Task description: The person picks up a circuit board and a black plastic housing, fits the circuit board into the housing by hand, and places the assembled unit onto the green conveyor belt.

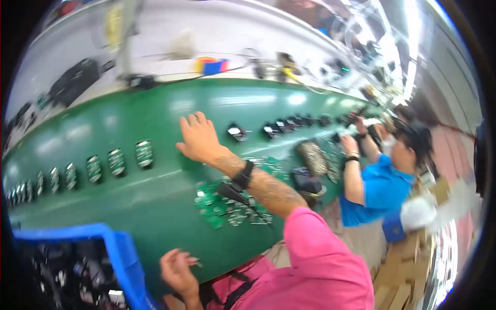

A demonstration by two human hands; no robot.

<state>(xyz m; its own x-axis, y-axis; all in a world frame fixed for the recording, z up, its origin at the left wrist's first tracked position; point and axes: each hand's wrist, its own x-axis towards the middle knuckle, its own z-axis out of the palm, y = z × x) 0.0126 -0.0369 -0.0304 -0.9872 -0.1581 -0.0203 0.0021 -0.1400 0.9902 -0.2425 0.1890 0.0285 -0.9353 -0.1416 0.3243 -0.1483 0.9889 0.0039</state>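
Note:
My right hand reaches out over the green table top, palm down with fingers spread and nothing visible in it. A black band is round its wrist, and a dark piece with a thin cord hangs beside it. To its left stands a casing with a green circuit board, the nearest of a row. Under my right forearm lies a loose pile of green circuit boards. My left hand is low by the near table edge, its fingers loosely bent and apart, somewhat blurred, with nothing plainly held.
A blue crate of dark parts stands at the near left. Several black devices line the far right, beside a bag-like bundle. A co-worker in a blue shirt works at the right. A black case lies at the back left.

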